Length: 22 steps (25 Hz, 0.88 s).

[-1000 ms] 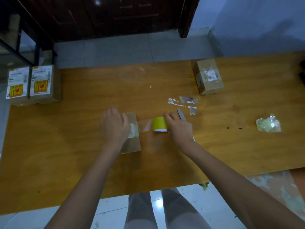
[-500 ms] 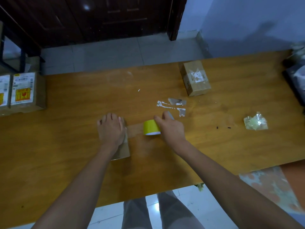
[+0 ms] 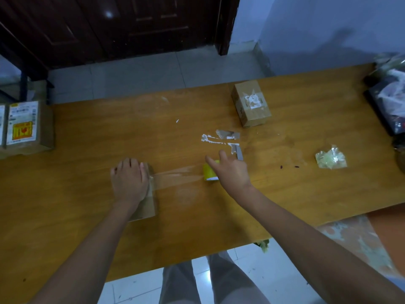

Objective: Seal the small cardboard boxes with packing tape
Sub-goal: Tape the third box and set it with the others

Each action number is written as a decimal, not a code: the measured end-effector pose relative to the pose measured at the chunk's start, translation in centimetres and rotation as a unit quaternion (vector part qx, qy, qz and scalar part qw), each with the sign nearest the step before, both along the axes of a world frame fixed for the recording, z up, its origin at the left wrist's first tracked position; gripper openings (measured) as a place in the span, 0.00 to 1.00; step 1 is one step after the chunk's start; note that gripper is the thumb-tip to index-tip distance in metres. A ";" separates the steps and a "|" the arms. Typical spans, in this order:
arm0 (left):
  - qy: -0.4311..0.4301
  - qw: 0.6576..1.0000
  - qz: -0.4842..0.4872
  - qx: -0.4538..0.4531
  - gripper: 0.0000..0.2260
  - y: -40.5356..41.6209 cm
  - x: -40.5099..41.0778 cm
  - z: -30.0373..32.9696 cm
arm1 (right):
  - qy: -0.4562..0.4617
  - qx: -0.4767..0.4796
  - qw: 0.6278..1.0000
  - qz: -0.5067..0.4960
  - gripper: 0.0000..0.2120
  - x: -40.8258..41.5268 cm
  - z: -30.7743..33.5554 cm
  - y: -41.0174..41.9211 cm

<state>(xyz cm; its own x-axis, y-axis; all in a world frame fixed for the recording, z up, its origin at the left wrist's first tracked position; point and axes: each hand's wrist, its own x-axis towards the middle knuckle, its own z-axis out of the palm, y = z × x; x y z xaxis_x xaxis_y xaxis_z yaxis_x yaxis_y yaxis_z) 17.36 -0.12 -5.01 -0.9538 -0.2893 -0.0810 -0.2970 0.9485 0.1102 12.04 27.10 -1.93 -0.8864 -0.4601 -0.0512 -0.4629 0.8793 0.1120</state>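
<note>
cardboard box (image 3: pixel 147 202) lies left of centre on the wooden desk (image 3: pixel 87 139), pinned under the flat left hand (image 3: pixel 129 179), fingers straight. a strip of clear tape (image 3: pixel 177 175) stretches rightward from it to the yellow tape roll (image 3: pixel 208 173) at mid-frame. the right hand (image 3: pixel 230 172) rests over the roll with fingers spread and relaxed, not gripping. a knife blade (image 3: pixel 239 152) lies just beyond it. a sealed box (image 3: pixel 252 104) sits upper right of centre, two labelled boxes (image 3: pixel 24 126) at the left edge.
</note>
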 end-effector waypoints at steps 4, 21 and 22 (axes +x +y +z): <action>-0.014 1.000 0.012 -0.004 0.23 -0.3 0.2 0.0 | -0.019 0.014 0.999 -0.045 0.39 0.8 1.3 -0.2; 0.000 0.999 -0.013 0.030 0.21 -0.8 1.5 0.0 | -0.162 -0.193 0.899 -0.358 0.13 2.7 -4.7 5.9; -0.002 1.000 -0.014 0.022 0.20 -0.8 1.5 0.0 | -0.152 -0.204 0.898 -0.360 0.12 3.1 -4.5 6.0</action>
<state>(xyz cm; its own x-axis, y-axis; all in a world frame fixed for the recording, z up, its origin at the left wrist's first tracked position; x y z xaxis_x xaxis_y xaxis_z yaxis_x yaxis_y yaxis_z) 18.86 -0.91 -4.98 -0.9613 -0.2577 -0.0974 -0.2701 0.9510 0.1503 15.10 33.06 -6.40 -0.9356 0.1904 -0.2974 0.2862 0.9021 -0.3229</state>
